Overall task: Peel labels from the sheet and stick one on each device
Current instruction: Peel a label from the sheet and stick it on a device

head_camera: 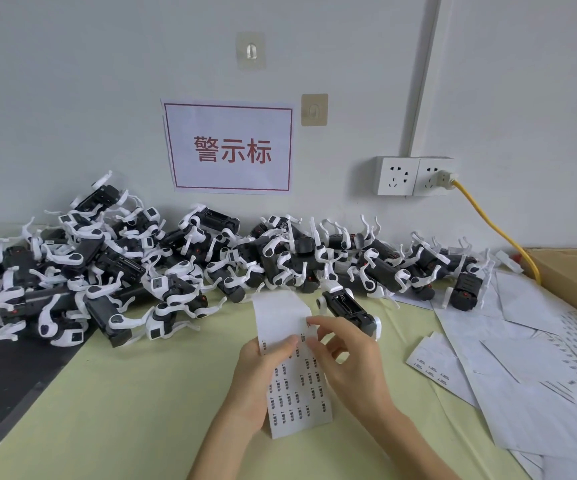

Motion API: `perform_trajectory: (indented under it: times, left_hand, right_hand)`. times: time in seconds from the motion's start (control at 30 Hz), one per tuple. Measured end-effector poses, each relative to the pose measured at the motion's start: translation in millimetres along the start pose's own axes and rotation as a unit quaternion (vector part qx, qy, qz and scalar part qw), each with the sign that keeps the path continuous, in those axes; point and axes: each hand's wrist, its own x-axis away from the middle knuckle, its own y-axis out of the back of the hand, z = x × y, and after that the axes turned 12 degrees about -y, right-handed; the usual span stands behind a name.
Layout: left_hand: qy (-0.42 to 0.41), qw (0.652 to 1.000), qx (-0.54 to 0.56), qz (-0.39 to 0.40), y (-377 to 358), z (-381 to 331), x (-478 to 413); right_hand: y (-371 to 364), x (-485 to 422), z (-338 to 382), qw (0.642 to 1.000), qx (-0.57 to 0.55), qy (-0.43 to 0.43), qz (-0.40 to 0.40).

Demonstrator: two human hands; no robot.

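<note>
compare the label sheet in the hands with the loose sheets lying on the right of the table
The held label sheet is a narrow strip raised off the table by the left hand and right hand; the loose sheets are wider and lie flat, overlapping in a heap. The held sheet keeps rows of labels on its lower part; many loose sheets look mostly blank. Both are white paper with small dark print.

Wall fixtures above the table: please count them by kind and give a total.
Adhesive hooks: 2
Paper sign with red characters: 1
Socket plates: 2
Total: 5
</note>
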Motion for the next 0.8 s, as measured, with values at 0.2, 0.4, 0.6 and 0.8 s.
perform_trajectory:
  times: [0.2,0.4,0.6,0.8]
  left_hand:
    - [-0.016,0.997,-0.070,-0.011,-1.4,4.2,-2.5]
    - [-0.047,0.989,-0.139,-0.013,-0.1,8.4,-4.2]
    - [-0.065,0.983,-0.170,-0.015,-0.4,11.3,-4.7]
    - [-0.088,0.983,-0.161,-0.006,-2.4,12.0,-4.9]
  right_hand:
    - [1.3,-0.2,-2.6,0.999,0.024,-0.028,-0.007]
    - [3.0,-1.6,-0.5,0.999,0.019,-0.031,-0.014]
    - [4.6,-1.9,-0.6,1.000,0.003,-0.011,-0.025]
    - [5.7,-1.5,-2.1,0.999,0.003,-0.004,-0.033]
